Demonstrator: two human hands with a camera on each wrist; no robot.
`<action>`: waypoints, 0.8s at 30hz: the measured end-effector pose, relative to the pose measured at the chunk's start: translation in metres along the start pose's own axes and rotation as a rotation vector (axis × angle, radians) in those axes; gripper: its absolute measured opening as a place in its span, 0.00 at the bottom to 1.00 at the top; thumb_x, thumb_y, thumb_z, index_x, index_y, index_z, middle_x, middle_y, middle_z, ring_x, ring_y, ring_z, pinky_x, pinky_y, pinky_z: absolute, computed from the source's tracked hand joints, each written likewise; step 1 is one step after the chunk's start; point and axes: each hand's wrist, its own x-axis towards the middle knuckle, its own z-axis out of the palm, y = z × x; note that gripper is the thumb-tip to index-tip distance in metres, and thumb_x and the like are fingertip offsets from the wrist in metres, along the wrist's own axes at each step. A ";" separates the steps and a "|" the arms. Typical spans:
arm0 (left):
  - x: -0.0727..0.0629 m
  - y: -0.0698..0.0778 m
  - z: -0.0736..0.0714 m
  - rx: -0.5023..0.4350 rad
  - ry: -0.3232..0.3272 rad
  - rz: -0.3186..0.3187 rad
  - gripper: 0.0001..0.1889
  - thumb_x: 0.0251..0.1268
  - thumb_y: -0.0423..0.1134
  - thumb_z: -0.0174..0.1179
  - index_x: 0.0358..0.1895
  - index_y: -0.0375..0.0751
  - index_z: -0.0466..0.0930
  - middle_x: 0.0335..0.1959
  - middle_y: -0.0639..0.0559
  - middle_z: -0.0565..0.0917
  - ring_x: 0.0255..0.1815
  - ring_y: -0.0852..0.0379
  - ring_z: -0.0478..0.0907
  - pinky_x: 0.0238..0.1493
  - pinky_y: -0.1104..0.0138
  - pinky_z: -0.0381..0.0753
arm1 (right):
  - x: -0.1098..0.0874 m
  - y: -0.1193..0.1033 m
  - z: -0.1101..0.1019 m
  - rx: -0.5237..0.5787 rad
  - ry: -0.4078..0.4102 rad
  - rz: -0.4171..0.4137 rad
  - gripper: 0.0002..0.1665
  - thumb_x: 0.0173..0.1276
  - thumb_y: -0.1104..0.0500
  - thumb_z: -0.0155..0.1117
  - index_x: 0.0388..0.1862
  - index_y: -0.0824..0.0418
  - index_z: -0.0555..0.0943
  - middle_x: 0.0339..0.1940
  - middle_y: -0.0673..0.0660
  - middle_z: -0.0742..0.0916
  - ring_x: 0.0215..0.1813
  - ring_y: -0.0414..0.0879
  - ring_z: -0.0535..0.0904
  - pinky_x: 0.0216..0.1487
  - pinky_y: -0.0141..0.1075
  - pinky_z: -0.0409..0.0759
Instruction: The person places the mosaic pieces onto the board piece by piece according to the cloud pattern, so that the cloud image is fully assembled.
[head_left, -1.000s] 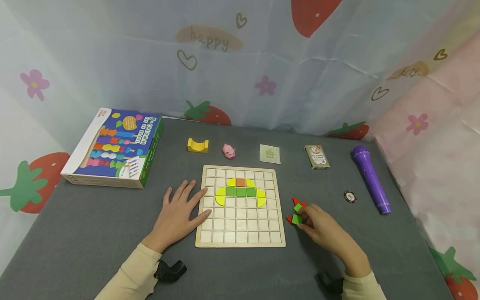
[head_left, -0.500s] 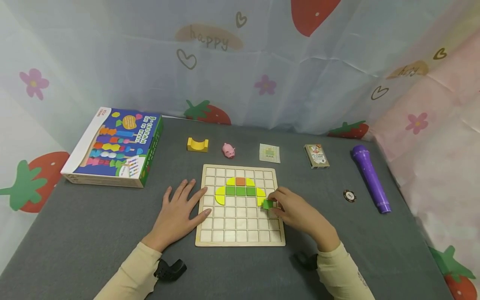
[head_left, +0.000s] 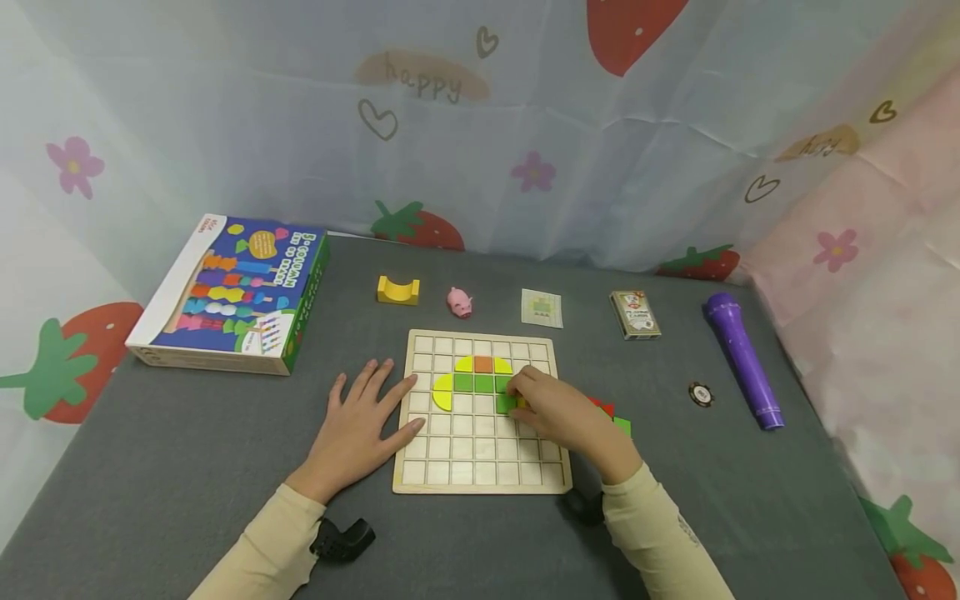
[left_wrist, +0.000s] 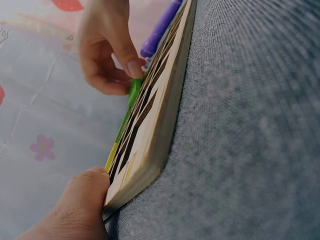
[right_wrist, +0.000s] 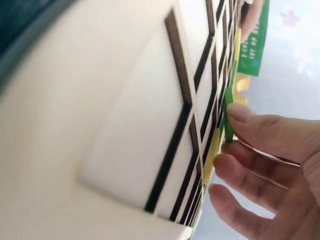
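Observation:
My left hand [head_left: 352,442] lies with fingers spread at the left edge of a wooden grid board [head_left: 480,489], fingertips and thumb on its rim. Over the board's right half, my right hand [head_left: 558,412] pinches a green square tile [right_wrist: 229,115] between thumb and fingers; the right wrist view has the tile tilted close over the grid. Near it lie a row of green tiles [head_left: 474,382], an orange square tile [head_left: 483,365] and yellow curved tiles [head_left: 443,392]. The right hand mostly hides the yellow tiles on that side.
Red triangular pieces [head_left: 606,408] and a green piece [head_left: 622,426] lie right of the board, partly behind the right arm. Behind stand a toy box [head_left: 232,292], yellow block [head_left: 398,290], pink pig [head_left: 459,302], patterned card [head_left: 542,308] and card pack [head_left: 635,315]. A purple tube [head_left: 744,360] lies right.
My right hand has picked up a green tile from the pieces right of the board and carried it left over the grid. The left hand has stayed in place.

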 end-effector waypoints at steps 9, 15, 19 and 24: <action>-0.001 0.001 0.000 0.000 0.031 0.013 0.36 0.64 0.66 0.51 0.72 0.54 0.64 0.74 0.42 0.59 0.76 0.41 0.50 0.68 0.35 0.42 | 0.004 -0.004 0.002 -0.069 0.001 0.005 0.14 0.63 0.57 0.69 0.46 0.59 0.80 0.43 0.52 0.81 0.42 0.41 0.78 0.44 0.37 0.80; 0.000 0.000 0.000 -0.001 0.025 0.006 0.36 0.64 0.66 0.50 0.72 0.54 0.64 0.74 0.42 0.59 0.76 0.41 0.50 0.68 0.36 0.42 | 0.003 -0.004 0.001 -0.071 0.014 0.001 0.14 0.62 0.58 0.70 0.46 0.59 0.81 0.43 0.51 0.81 0.43 0.42 0.79 0.45 0.37 0.80; 0.000 0.001 0.000 -0.003 0.011 -0.001 0.36 0.64 0.66 0.50 0.72 0.54 0.63 0.75 0.43 0.59 0.76 0.42 0.49 0.68 0.36 0.41 | 0.003 -0.004 0.002 -0.071 0.008 0.012 0.14 0.62 0.57 0.70 0.45 0.58 0.81 0.43 0.51 0.81 0.43 0.42 0.79 0.44 0.37 0.80; 0.000 0.001 0.000 0.000 0.009 -0.004 0.36 0.64 0.67 0.50 0.72 0.54 0.63 0.75 0.43 0.58 0.76 0.42 0.49 0.69 0.36 0.41 | 0.003 -0.004 0.002 -0.082 0.008 0.004 0.14 0.62 0.58 0.70 0.46 0.58 0.81 0.43 0.51 0.81 0.43 0.41 0.79 0.44 0.36 0.80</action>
